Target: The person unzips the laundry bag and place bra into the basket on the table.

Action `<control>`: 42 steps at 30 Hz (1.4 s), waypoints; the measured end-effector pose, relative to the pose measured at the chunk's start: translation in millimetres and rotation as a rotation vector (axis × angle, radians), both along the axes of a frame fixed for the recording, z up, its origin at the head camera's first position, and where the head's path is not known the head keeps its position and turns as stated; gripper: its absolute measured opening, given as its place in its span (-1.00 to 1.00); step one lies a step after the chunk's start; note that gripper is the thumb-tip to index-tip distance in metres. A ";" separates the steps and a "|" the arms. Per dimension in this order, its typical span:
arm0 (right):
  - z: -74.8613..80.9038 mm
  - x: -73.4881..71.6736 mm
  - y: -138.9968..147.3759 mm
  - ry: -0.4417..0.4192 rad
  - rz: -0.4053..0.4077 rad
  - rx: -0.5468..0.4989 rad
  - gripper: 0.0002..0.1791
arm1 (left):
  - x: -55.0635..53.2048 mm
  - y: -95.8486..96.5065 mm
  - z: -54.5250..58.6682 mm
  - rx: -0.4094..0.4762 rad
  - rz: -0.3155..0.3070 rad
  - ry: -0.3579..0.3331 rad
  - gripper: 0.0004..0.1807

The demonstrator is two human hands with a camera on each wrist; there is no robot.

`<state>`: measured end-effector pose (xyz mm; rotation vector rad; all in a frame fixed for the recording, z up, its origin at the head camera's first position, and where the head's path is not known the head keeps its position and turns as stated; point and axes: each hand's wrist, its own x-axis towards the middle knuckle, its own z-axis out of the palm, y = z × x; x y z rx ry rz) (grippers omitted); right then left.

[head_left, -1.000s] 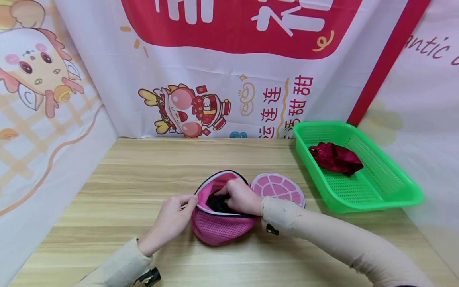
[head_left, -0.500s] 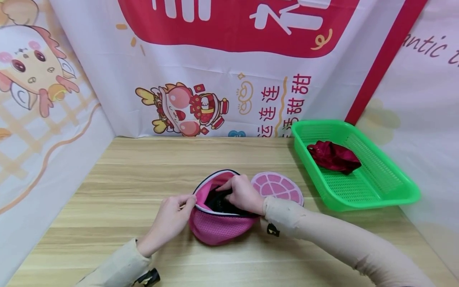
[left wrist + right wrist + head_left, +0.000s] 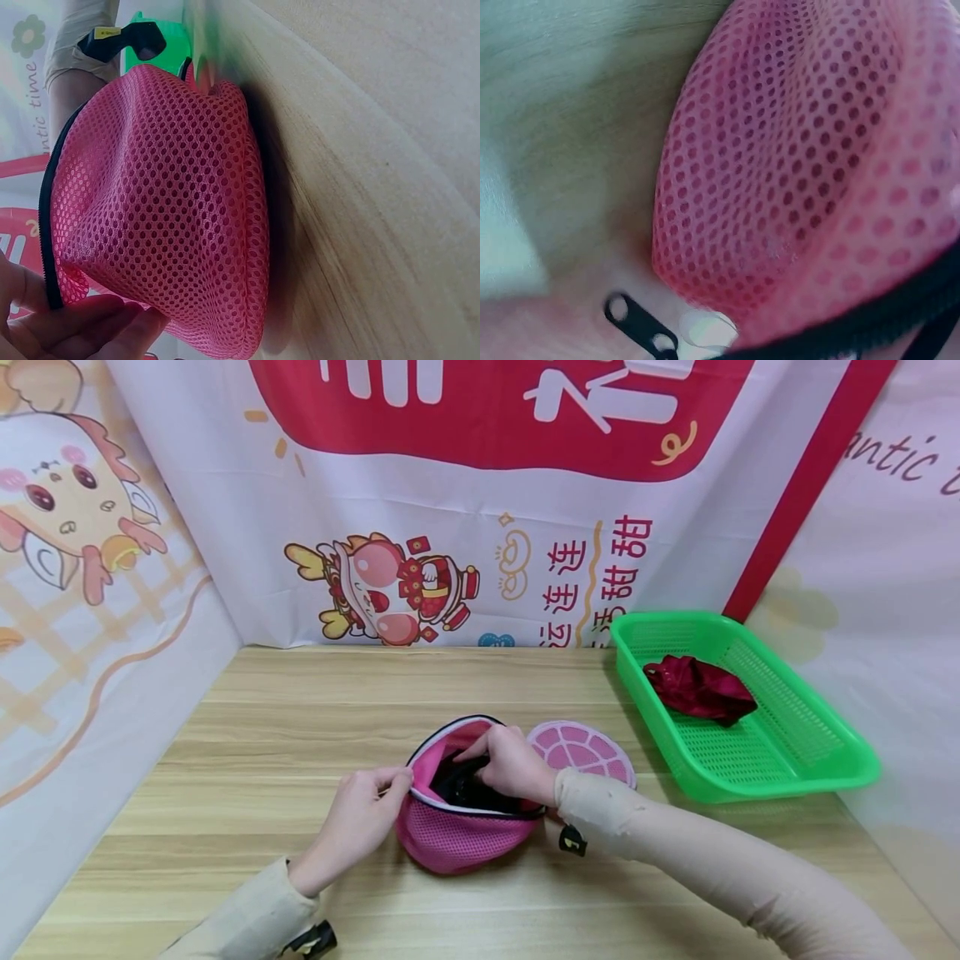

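Observation:
A pink mesh laundry bag [image 3: 461,843] with a dark zipper and white-edged opening sits on the table, its mouth gaping upward. At the bag's left rim, my left hand [image 3: 360,810] pinches the edge between thumb and fingers; in the left wrist view its fingertips [image 3: 135,330] meet the mesh beside the zipper. My right hand [image 3: 517,768] reaches into the mouth from the right and grips a black cloth item [image 3: 461,787] inside, its lower fingers partly hidden. The bag's round pink lid [image 3: 581,747] lies folded back behind the right wrist. A black zipper pull [image 3: 637,322] shows in the right wrist view.
A green plastic basket [image 3: 817,777] stands at the right back of the wooden table [image 3: 300,693], holding a crumpled dark red cloth [image 3: 701,689]. Printed fabric [image 3: 450,485] hangs along the back and both sides.
Inside the bag, my right hand has shifted slightly up and right, and more of the black cloth shows. My left hand stays at the rim.

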<state>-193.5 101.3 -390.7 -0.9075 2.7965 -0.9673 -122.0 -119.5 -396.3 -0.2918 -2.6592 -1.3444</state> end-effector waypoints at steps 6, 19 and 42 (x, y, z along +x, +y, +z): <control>-0.7 -2.6 1.2 -0.047 0.019 0.055 -0.61 | 0.2 -0.4 0.2 0.009 -0.005 -0.005 -0.60; -2.3 -3.6 3.4 -0.031 0.039 0.085 -0.57 | 0.4 -0.1 0.3 0.003 -0.001 -0.015 -0.57; 13.0 -7.7 21.7 -0.029 -0.157 -0.140 -0.66 | -0.3 -1.0 0.7 0.014 0.018 0.004 -0.58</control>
